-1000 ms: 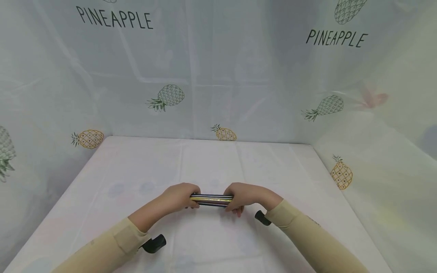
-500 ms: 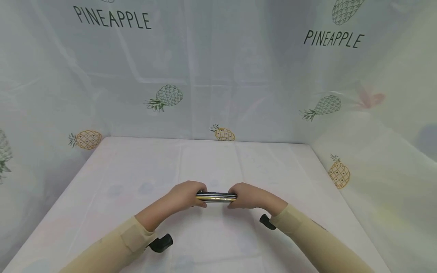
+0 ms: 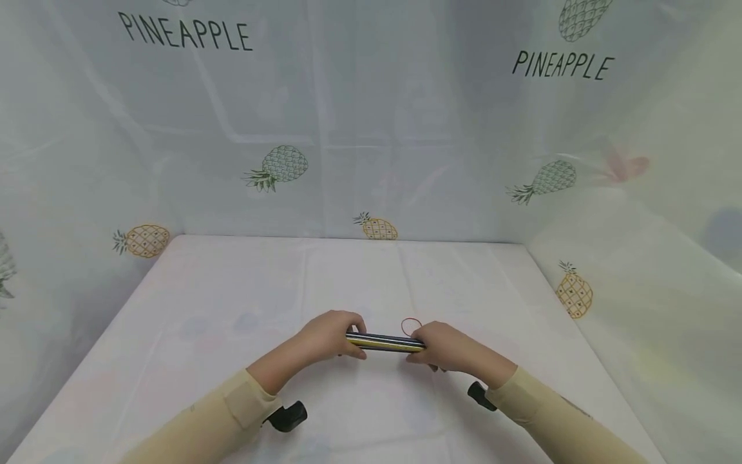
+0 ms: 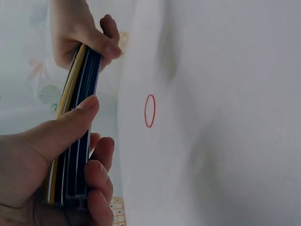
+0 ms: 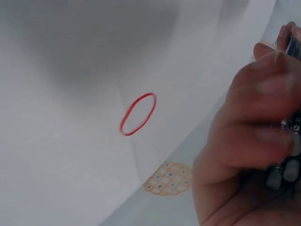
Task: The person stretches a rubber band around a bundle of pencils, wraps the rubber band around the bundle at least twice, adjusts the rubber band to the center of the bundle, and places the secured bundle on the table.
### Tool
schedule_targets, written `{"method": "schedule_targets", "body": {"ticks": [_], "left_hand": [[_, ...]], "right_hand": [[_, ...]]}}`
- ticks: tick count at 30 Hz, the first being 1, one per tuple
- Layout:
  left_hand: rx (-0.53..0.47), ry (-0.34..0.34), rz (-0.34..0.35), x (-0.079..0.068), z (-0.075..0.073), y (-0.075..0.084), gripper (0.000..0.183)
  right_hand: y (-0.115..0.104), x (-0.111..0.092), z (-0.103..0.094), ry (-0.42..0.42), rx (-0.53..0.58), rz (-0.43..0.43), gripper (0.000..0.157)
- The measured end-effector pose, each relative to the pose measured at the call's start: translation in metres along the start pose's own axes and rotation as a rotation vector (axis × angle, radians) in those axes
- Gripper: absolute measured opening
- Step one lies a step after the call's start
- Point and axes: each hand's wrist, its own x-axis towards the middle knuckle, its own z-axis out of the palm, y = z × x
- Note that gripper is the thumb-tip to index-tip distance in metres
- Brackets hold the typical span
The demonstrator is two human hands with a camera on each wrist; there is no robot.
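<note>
Level above the table, a bundle of pencils [image 3: 385,342] in dark blue with silver stripes and some yellow spans both hands. My left hand [image 3: 330,336] grips its left end, the thumb lying along the bundle in the left wrist view. Around the other end curl the fingers of my right hand [image 3: 449,348]; between them and the palm, the right wrist view shows eraser tips [image 5: 291,170]. A thin red rubber band [image 4: 154,111] lies on the cloth, partly behind the right hand in the head view and touched by neither hand.
A white cloth covers the table [image 3: 243,283], with faint coloured spots. Pineapple-printed curtains [image 3: 377,116] stand behind it and at both sides. A black wrist camera [image 3: 288,416] hangs under the left sleeve, another [image 3: 481,395] under the right.
Both hands have shifted right with the pencils, and the bundle's right end has dipped slightly. The red rubber band, not visible before, now shows on the cloth beside the right hand.
</note>
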Motion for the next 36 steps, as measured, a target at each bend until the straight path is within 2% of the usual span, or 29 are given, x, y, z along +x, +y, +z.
{"method": "schedule_targets", "body": {"ticks": [5,8,12,16,21,25,28,32,36], "left_hand": [[-0.058,-0.003,0.027,0.003,0.007,-0.001,0.03],[-0.093,0.023,0.053,0.005,0.01,0.0,0.032],[-0.165,0.123,0.048,0.005,0.011,0.001,0.031],[-0.304,0.259,-0.001,0.003,0.01,0.004,0.025],[-0.481,0.421,-0.063,0.001,0.008,0.007,0.022],[-0.617,0.479,-0.085,0.0,0.006,0.009,0.021],[-0.704,0.487,-0.083,-0.003,0.002,0.01,0.02],[-0.75,0.509,-0.084,-0.007,-0.004,0.011,0.017],[-0.759,0.557,-0.085,-0.012,-0.01,0.01,0.012]], "right_hand": [[0.013,-0.007,-0.002,0.11,-0.071,-0.061,0.015],[0.017,-0.009,-0.003,0.154,-0.077,-0.081,0.015],[0.017,-0.009,-0.002,0.195,-0.035,-0.057,0.013],[0.013,-0.008,-0.002,0.241,-0.021,-0.029,0.014],[0.002,-0.007,-0.004,0.283,-0.039,-0.049,0.009],[-0.008,-0.006,-0.007,0.298,-0.046,-0.066,0.007],[-0.014,-0.004,-0.01,0.315,-0.036,-0.079,0.013],[-0.019,-0.005,-0.015,0.36,0.076,-0.116,0.017],[-0.021,-0.007,-0.018,0.436,0.226,-0.189,0.018]]}}
